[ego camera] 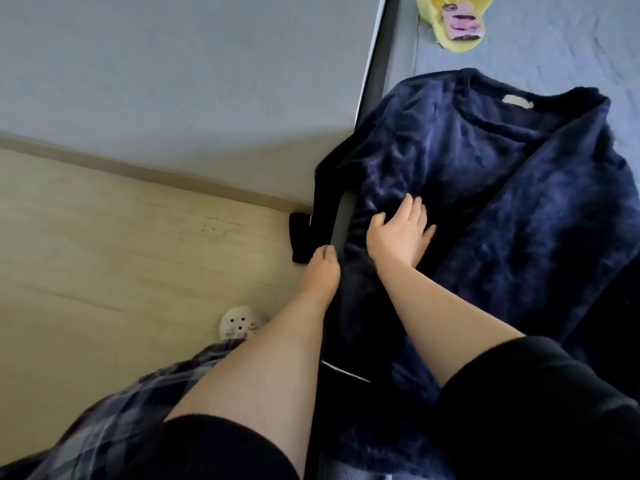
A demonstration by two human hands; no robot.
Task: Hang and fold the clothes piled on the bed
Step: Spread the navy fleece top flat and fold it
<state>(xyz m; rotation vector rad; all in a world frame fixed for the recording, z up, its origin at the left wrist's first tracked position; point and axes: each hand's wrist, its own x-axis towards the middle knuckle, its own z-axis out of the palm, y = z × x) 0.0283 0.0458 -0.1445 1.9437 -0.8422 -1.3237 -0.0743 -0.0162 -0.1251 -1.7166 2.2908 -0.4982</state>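
A dark navy fleece garment (502, 188) lies spread on the grey bed (554, 46), its neckline with a pale label toward the far side. One sleeve (322, 202) hangs over the bed's left edge toward the floor. My right hand (398, 233) rests flat on the garment with fingers spread, near its left side. My left hand (322, 268) grips the garment's edge at the side of the bed, fingers curled round the fabric.
A yellow item with a pink patch (453, 19) lies at the far end of the bed. The dark bed frame (377, 60) borders a grey wall (173, 64). Wooden floor (121, 254) lies to the left, with a white slipper (239, 323) and plaid trousers (138, 410).
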